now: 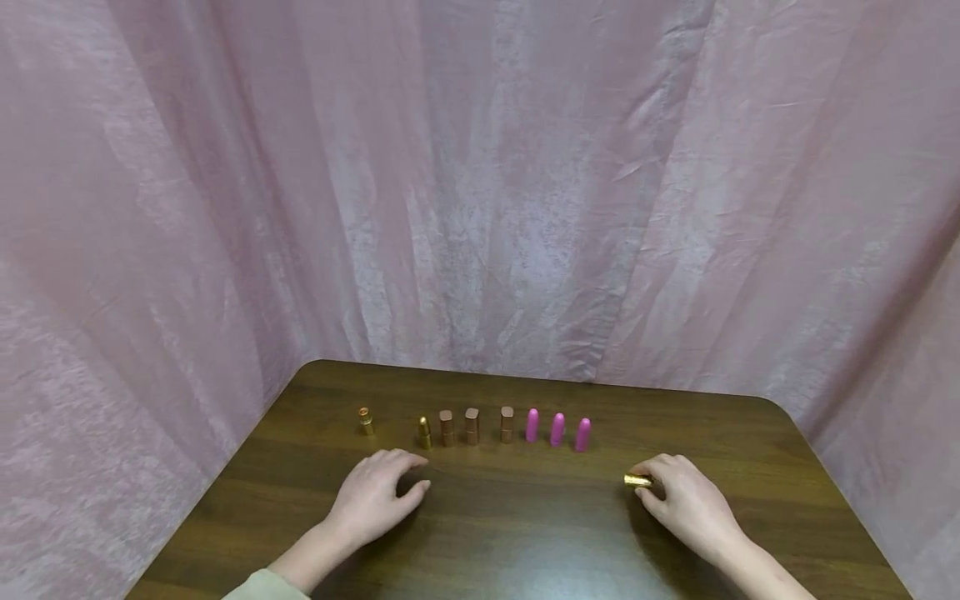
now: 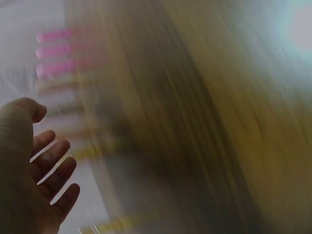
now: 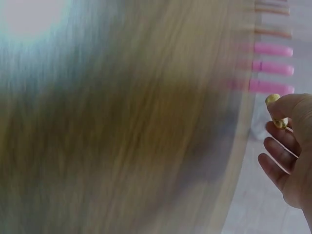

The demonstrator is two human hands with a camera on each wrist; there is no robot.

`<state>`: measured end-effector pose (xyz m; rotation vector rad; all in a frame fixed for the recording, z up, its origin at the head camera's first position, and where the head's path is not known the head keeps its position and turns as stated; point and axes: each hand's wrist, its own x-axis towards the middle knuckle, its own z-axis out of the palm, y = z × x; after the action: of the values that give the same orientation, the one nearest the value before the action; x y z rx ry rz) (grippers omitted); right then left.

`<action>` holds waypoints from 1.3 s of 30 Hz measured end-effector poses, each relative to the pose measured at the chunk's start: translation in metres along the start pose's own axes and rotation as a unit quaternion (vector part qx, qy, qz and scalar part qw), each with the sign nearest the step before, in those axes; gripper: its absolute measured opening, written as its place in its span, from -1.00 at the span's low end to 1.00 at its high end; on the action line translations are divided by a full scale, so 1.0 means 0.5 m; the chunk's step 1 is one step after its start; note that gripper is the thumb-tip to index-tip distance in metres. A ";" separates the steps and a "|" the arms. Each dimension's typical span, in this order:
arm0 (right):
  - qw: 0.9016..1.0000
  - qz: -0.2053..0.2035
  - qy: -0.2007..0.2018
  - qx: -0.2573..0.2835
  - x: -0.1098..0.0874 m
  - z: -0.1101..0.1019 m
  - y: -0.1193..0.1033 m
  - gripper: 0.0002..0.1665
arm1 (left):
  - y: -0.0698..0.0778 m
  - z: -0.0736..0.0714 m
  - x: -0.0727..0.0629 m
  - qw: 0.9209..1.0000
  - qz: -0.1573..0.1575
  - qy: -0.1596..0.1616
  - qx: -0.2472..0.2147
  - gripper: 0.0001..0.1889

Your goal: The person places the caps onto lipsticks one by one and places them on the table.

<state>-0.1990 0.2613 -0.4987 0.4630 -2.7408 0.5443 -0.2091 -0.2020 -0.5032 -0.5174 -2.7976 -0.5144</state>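
Note:
My right hand [image 1: 686,497] pinches a gold lipstick tube [image 1: 637,481] between thumb and fingers, held sideways over the table's right part. In the right wrist view, both ends of that tube [image 3: 276,110] stick out past the thumb. My left hand [image 1: 375,493] hovers with loose, spread fingers in front of the lipsticks and holds nothing. Nearest to it stands a bullet-shaped gold lipstick [image 1: 425,433]. Three square rose-brown lipsticks, one of them the middle tube [image 1: 472,427], continue the row. Three pink round-topped lipsticks, including a middle one [image 1: 557,430], stand at its right end.
Apart from the row, on the left, stands another gold lipstick tube [image 1: 366,422]. Everything rests on a dark wooden table [image 1: 525,508] with rounded back corners. Pink velvet curtain [image 1: 510,208] hangs behind the table and along both sides.

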 end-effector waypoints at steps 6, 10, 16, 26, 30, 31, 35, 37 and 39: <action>0.999 -0.034 0.024 0.020 -0.006 0.018 -0.045 -0.65 | -0.118 -0.023 0.014 0.990 -0.133 0.037 -0.032 -0.77; 0.998 -0.039 0.025 0.038 -0.006 0.026 -0.063 -0.63 | -0.172 -0.033 0.036 0.980 -0.186 0.051 -0.053 -0.66; 0.997 -0.053 0.027 0.054 -0.004 0.037 -0.076 -0.62 | -0.200 -0.018 0.073 0.969 -0.232 0.046 -0.077 -0.53; 0.997 -0.061 0.028 0.049 -0.006 0.046 -0.076 -0.62 | -0.200 0.013 0.096 0.957 -0.276 0.044 -0.080 -0.54; 0.996 -0.069 0.031 0.046 -0.007 0.052 -0.074 -0.63 | -0.196 0.013 0.091 0.957 -0.277 0.050 -0.077 -0.56; 0.996 -0.071 0.032 0.045 -0.007 0.053 -0.073 -0.63 | -0.196 0.014 0.090 0.957 -0.276 0.052 -0.077 -0.57; 0.996 -0.076 0.033 0.044 -0.010 0.056 -0.071 -0.63 | -0.200 0.017 0.086 0.957 -0.275 0.053 -0.077 -0.60; 0.996 -0.077 0.032 0.042 -0.011 0.057 -0.071 -0.63 | -0.203 0.018 0.082 0.957 -0.274 0.051 -0.077 -0.62; 0.996 -0.077 0.032 0.040 -0.012 0.056 -0.071 -0.64 | -0.205 0.017 0.077 0.959 -0.268 0.050 -0.075 -0.64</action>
<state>-0.1873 0.2202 -0.5143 0.6595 -2.6018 0.6198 -0.2849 -0.2768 -0.5293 0.2538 -2.7928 -0.8348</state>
